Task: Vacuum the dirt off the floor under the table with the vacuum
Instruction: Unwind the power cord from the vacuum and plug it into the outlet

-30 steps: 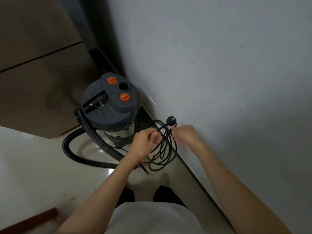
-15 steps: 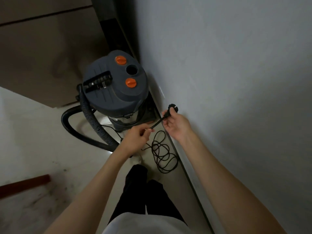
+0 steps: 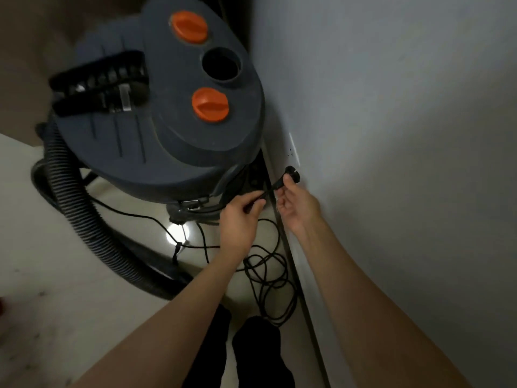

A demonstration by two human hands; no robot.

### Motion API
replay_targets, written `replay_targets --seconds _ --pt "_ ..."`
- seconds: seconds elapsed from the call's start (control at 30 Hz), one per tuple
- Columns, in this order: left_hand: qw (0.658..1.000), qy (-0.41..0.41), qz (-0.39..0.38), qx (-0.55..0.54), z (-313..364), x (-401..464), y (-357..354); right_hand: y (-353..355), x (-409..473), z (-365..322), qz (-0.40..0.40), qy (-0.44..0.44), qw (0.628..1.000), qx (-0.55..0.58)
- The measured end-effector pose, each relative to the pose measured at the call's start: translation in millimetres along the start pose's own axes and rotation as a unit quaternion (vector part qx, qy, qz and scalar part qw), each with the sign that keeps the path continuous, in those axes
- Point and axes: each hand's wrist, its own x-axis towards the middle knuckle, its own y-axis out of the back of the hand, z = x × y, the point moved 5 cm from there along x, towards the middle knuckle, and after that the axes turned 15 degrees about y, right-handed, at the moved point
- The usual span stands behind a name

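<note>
A single head-worn camera looks steeply down, close above a dark grey drum vacuum with orange knobs (image 3: 156, 107), standing beside a pale grey wall (image 3: 391, 135) on the right, with glossy cream floor tiles (image 3: 42, 247) below.

1 vacuum (image 3: 156, 130), dark grey drum type. On its lid: 2 orange knobs (image 3: 188, 26) (image 3: 210, 104), 1 round open port (image 3: 221, 66), 1 black carry handle (image 3: 98, 86). 1 ribbed black hose (image 3: 92, 228). 1 black power cord (image 3: 268, 278), lying in several loose loops, exact no. unclear. 1 plug (image 3: 291, 175) at cord end. 1 wall socket (image 3: 293, 149), white. 2 hands in view: left hand (image 3: 240, 217), right hand (image 3: 298, 204). 2 forearms, 2 dark-clad legs. 1 bright light reflection on floor.
</note>
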Motion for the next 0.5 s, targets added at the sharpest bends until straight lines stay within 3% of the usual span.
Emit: replay_targets --seconds 0.2,0.5 --pt "0.997 -0.034 0.034 -0.059 -41.5 76.1 -56.0 5.1 92.0 45.6 -0.023 0.018 0.999 0.013" --pt "0.993 -0.083 0.07 -0.054 -31.1 135.1 -82.8 -6.1 150.1 62.9 -0.06 0.011 0.998 0.033"
